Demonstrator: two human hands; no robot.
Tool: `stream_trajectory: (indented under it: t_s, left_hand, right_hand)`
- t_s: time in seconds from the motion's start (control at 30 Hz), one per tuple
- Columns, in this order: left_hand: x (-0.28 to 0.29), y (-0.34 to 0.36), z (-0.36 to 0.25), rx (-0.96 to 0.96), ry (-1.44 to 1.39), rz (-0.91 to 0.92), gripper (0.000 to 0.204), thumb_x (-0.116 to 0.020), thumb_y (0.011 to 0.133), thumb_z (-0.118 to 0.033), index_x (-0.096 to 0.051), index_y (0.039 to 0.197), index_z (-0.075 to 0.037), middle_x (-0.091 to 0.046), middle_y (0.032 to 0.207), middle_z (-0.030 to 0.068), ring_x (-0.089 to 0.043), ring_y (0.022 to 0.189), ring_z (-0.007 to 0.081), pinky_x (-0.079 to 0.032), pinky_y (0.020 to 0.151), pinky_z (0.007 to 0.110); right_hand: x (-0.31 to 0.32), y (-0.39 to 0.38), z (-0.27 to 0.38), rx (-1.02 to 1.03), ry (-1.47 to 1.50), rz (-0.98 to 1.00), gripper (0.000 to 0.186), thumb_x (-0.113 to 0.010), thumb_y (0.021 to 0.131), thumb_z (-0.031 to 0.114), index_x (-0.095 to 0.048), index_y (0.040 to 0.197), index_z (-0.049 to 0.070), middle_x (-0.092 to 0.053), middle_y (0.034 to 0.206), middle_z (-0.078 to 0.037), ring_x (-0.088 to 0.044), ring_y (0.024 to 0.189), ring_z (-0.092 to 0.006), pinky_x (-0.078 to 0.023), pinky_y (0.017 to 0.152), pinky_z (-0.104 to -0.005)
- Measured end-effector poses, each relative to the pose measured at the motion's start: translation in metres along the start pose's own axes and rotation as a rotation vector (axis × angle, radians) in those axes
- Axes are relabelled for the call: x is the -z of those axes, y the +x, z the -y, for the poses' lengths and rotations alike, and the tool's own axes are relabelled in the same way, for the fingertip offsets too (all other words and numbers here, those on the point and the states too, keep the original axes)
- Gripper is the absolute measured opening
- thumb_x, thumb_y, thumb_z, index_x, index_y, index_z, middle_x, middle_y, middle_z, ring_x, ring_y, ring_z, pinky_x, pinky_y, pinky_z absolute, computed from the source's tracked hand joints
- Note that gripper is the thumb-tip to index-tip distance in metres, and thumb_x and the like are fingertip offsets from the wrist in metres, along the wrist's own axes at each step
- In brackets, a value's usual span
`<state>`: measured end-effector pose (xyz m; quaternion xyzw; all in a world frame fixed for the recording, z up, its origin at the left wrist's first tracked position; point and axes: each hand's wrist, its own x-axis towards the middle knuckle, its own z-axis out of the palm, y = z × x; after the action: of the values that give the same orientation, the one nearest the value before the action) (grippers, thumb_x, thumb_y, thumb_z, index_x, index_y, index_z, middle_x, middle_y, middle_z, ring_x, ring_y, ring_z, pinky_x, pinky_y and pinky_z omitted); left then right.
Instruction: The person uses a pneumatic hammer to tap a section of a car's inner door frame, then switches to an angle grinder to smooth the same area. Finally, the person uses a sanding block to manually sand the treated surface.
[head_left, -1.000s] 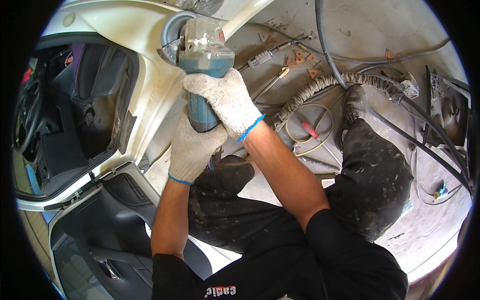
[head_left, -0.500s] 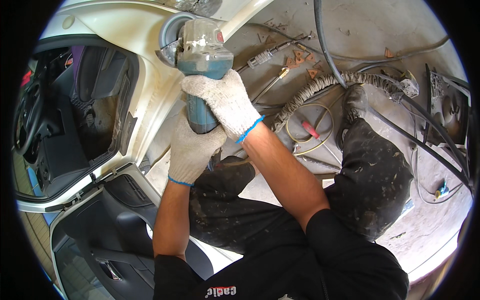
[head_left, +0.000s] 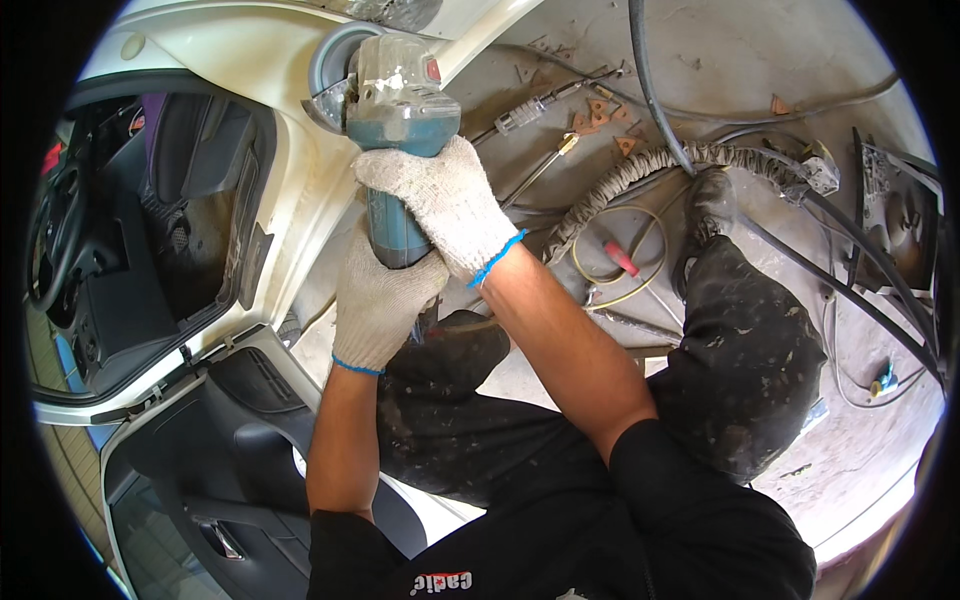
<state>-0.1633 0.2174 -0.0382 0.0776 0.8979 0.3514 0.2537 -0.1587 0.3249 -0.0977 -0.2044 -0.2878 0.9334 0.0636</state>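
In white knitted gloves with blue cuffs, both my hands grip a teal angle grinder (head_left: pixel 400 120). My right hand (head_left: pixel 435 195) wraps over the body just below the gear housing, while my left hand (head_left: pixel 385 300) is closed round its lower end. The grinder's grey disc (head_left: pixel 330 65) and guard are at the cream car body (head_left: pixel 205 45); whether they touch it I cannot tell. Beside them a pale strip (head_left: pixel 490 30) of bodywork slants up to the right.
An open car door (head_left: pixel 190 450) lies low left, below the doorway. On the concrete floor (head_left: pixel 660 40) are hoses (head_left: pixel 645 90), a ribbed sleeve (head_left: pixel 620 180), a red-handled tool (head_left: pixel 620 258), rusty triangular scraps (head_left: pixel 590 120) and a dark metal panel (head_left: pixel 895 220). My boot (head_left: pixel 712 205) rests among the cables.
The grinder and both gloved hands have shifted slightly to the left along the bodywork. The grip and the surroundings look the same.
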Motion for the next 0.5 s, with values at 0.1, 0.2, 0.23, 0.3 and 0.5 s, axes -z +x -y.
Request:
stream_trajectory:
  t_s: [0.1,0.2,0.23,0.3,0.5]
  left_hand:
    - [0.001,-0.001,-0.009,0.134,-0.017,0.077,0.051,-0.078,0.076,-0.013,-0.055,0.119,0.001,-0.066,0.1,0.0074,-0.063,0.087,0.0127,-0.051,0.076,0.027]
    - [0.002,-0.002,-0.009,0.092,-0.012,0.066,0.052,-0.077,0.077,-0.012,-0.055,0.122,0.001,-0.067,0.106,0.0076,-0.064,0.094,0.0141,-0.051,0.083,0.028]
    - [0.002,-0.002,-0.007,0.055,-0.011,0.046,0.052,-0.077,0.077,-0.012,-0.055,0.122,0.001,-0.067,0.105,0.0075,-0.064,0.093,0.014,-0.051,0.082,0.028]
    - [0.001,-0.003,-0.005,0.03,-0.04,0.015,0.049,-0.08,0.075,-0.014,-0.056,0.115,0.001,-0.066,0.095,0.0072,-0.063,0.08,0.0115,-0.051,0.07,0.027]
    - [0.005,-0.001,-0.001,0.032,0.073,0.026,0.055,-0.079,0.075,-0.015,-0.055,0.122,0.001,-0.067,0.108,0.0085,-0.065,0.096,0.0146,-0.051,0.084,0.028]
  right_hand:
    - [-0.001,-0.001,-0.003,0.007,0.081,-0.044,0.033,-0.076,0.074,0.02,-0.068,0.098,-0.001,-0.068,0.083,-0.008,-0.063,0.074,-0.0144,-0.053,0.07,-0.0313]
    - [-0.003,0.0,-0.002,0.002,0.091,-0.04,0.034,-0.076,0.071,0.02,-0.069,0.096,-0.001,-0.068,0.081,-0.008,-0.061,0.073,-0.0137,-0.052,0.069,-0.0312]
    - [-0.003,0.0,-0.002,-0.004,0.071,-0.03,0.033,-0.076,0.071,0.02,-0.068,0.096,-0.001,-0.068,0.081,-0.008,-0.061,0.073,-0.0135,-0.052,0.069,-0.0312]
    - [-0.004,0.0,-0.002,0.003,0.081,-0.033,0.033,-0.076,0.071,0.019,-0.069,0.096,-0.001,-0.068,0.081,-0.008,-0.062,0.073,-0.0133,-0.052,0.069,-0.031]
    - [-0.004,-0.002,-0.001,0.018,0.074,-0.035,0.033,-0.076,0.072,0.019,-0.068,0.097,-0.001,-0.068,0.082,-0.008,-0.062,0.074,-0.0135,-0.052,0.07,-0.031]
